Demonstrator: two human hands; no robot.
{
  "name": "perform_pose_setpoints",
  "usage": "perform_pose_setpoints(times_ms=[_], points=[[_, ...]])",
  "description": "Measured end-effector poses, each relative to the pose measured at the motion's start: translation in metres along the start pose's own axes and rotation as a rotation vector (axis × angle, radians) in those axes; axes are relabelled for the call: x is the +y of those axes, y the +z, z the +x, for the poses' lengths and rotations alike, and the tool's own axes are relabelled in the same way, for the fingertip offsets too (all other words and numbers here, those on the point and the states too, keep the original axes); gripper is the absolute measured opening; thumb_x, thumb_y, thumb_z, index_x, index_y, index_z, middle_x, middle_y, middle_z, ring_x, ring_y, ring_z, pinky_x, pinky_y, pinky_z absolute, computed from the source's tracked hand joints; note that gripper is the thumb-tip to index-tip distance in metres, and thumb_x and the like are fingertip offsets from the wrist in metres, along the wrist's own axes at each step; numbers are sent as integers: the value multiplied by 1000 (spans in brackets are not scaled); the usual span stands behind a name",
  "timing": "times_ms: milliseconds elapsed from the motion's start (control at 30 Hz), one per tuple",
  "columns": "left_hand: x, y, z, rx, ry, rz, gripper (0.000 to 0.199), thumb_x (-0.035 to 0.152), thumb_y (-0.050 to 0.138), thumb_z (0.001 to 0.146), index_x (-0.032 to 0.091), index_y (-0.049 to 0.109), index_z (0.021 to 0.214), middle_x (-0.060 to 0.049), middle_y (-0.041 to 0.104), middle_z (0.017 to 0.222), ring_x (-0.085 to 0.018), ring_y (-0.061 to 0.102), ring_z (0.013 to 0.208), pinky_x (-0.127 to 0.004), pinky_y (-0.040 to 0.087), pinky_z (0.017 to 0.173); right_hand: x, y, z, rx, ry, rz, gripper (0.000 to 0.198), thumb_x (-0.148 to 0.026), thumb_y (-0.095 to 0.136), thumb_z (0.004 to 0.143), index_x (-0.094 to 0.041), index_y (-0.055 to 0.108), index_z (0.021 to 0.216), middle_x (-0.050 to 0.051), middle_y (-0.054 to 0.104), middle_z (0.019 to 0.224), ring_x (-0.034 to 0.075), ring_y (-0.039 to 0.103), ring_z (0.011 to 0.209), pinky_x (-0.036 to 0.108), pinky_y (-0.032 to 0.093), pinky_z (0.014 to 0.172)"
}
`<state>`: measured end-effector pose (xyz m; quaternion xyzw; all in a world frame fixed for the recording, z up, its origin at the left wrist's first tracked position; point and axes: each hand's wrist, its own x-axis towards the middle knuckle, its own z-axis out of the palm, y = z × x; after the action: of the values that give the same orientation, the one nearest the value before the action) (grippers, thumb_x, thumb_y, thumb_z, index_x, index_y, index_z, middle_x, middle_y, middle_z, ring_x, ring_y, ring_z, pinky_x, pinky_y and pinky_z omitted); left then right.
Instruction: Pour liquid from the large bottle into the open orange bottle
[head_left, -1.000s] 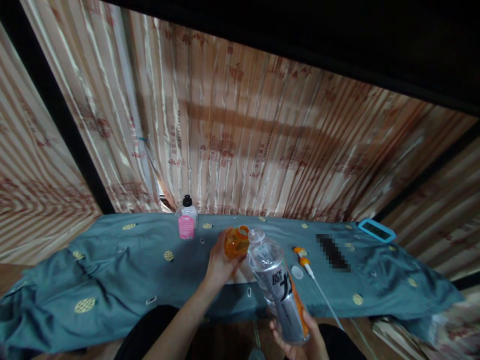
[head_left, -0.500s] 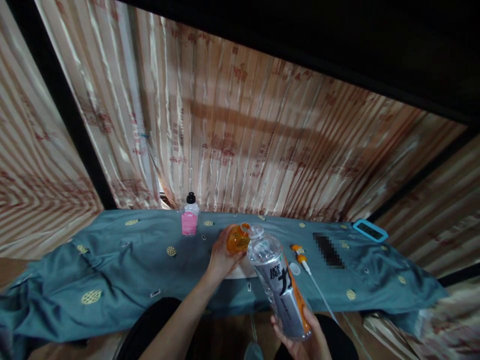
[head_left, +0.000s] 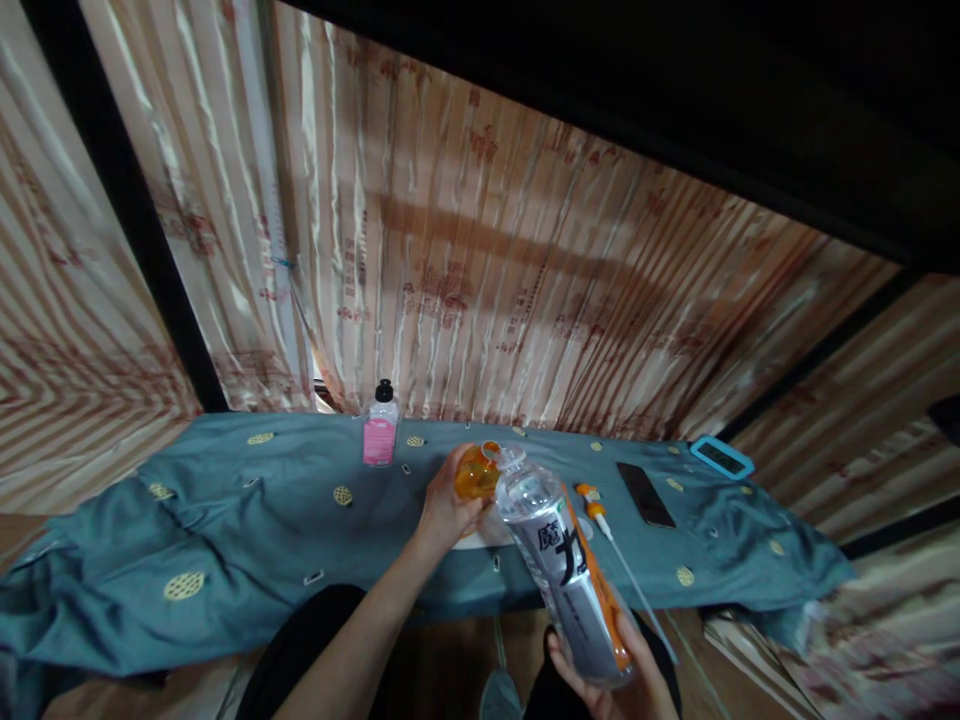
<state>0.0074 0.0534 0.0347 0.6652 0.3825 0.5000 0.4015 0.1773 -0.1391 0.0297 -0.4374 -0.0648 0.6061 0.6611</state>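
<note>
My left hand point(head_left: 444, 512) grips a small orange bottle point(head_left: 475, 474) with an open mouth, held just above the teal cloth point(head_left: 225, 520) on the table. Low in the view, my right hand point(head_left: 615, 680) holds a large clear plastic bottle point(head_left: 562, 570) with a grey and orange label. That bottle is uncapped and tilted, its mouth right beside the orange bottle's mouth. A white dish point(head_left: 487, 535) lies partly hidden under my left hand.
A clear bottle with a pink label and black cap point(head_left: 380, 428) stands at the back by the striped curtain. An orange pump head with a white tube point(head_left: 600, 515), a dark phone point(head_left: 645, 494) and a blue-framed device point(head_left: 721, 457) lie on the cloth to the right.
The large bottle has tipped further over, and its mouth has come closer to the orange bottle. The view has shifted slightly.
</note>
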Motion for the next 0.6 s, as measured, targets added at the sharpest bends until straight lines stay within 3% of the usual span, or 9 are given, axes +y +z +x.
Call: perform_pose_setpoints(times_ms=[267, 600], points=[[0, 1, 0, 8, -5, 15, 63, 14, 69, 61, 22, 49, 119, -5, 65, 114, -21, 64, 104, -37, 50, 94, 0, -1, -5, -9, 5, 21, 34, -47, 82, 57, -27, 78, 84, 16, 78, 87, 30, 74, 79, 42, 57, 76], [-5, 2, 2, -2, -1, 36, 61, 18, 69, 63, 23, 48, 120, -3, 66, 111, -21, 64, 101, -36, 51, 90, -4, -13, -11, -168, 52, 71, 38, -43, 81, 60, -19, 78, 90, 19, 75, 97, 33, 72, 91, 40, 54, 86]])
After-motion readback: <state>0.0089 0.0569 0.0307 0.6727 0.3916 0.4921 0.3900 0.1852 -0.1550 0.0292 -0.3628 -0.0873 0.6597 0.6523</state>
